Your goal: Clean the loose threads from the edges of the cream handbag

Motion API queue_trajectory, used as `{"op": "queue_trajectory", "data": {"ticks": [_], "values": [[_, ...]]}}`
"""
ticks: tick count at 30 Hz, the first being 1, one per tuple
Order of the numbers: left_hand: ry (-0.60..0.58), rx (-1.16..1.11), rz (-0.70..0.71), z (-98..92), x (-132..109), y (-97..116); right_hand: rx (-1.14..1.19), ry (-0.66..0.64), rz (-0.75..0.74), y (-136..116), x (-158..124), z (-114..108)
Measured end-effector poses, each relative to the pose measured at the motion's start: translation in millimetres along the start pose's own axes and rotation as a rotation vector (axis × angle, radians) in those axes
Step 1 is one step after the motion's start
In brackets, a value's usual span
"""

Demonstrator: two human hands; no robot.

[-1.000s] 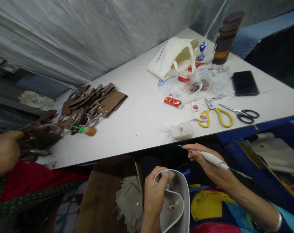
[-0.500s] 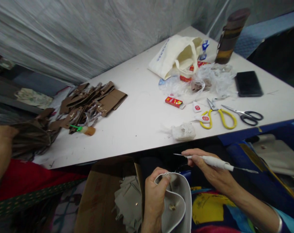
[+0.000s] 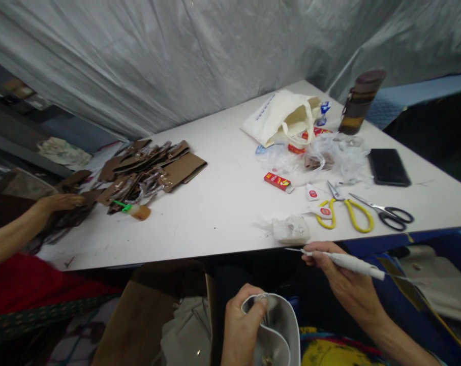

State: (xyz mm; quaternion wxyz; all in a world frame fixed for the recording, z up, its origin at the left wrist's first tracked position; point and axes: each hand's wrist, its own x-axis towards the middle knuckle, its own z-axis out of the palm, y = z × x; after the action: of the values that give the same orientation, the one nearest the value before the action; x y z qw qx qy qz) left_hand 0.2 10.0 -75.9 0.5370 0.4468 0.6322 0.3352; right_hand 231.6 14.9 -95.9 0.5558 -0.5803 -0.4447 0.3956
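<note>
My left hand [image 3: 242, 325] pinches the rim of a light grey leather-like pouch [image 3: 293, 325], its thumb inside the opening. The pouch gapes upward, and a metal snap shows faintly within it. In my right hand [image 3: 340, 277] is a white-handled awl [image 3: 358, 264], held between thumb and fingers like a pen. Its thin tip points left, near the table edge, apart from the pouch. A second metal rod sticks out of the handle's back end. Just beyond the tip sits a small clear-wrapped white bundle [image 3: 290, 230] on the table.
Yellow-handled scissors [image 3: 354, 216], black-handled scissors [image 3: 394, 217], a phone [image 3: 389, 166] and a bottle [image 3: 362, 104] lie or stand right on the white table [image 3: 215, 203]. Left are brown pieces [image 3: 182, 165], a glue bottle [image 3: 139, 211] and a co-worker's hand [image 3: 62, 202]. A cardboard box [image 3: 119, 325] holds grey pieces.
The view has tilted up, so the table's things appear lower. The co-worker's hand has moved right onto the brown pieces. My hands keep their holds on the pouch and awl.
</note>
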Motion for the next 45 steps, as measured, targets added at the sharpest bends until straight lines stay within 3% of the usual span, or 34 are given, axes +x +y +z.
{"op": "queue_trajectory", "data": {"ticks": [5, 16, 27, 36, 45], "values": [[-0.073, 0.064, 0.002, -5.7, -0.6, -1.4, 0.027, -0.137, 0.008, 0.0, -11.6, 6.4], [-0.093, 0.103, -0.035, -5.0, -5.6, 3.7, 0.002, -0.393, -0.060, -16.3, -16.3, 25.7], [-0.103, 0.015, 0.092, -1.9, -8.8, 2.8, -0.128, -0.661, 0.013, -23.8, -22.4, 41.9], [-0.162, 0.023, 0.137, -1.6, -19.9, -5.3, 0.017, -0.700, 0.119, -8.5, -27.6, 49.4], [-0.169, -0.006, 0.118, 3.0, -27.3, -2.6, -0.236, -0.642, -0.006, -4.1, -38.3, 42.7]]}}
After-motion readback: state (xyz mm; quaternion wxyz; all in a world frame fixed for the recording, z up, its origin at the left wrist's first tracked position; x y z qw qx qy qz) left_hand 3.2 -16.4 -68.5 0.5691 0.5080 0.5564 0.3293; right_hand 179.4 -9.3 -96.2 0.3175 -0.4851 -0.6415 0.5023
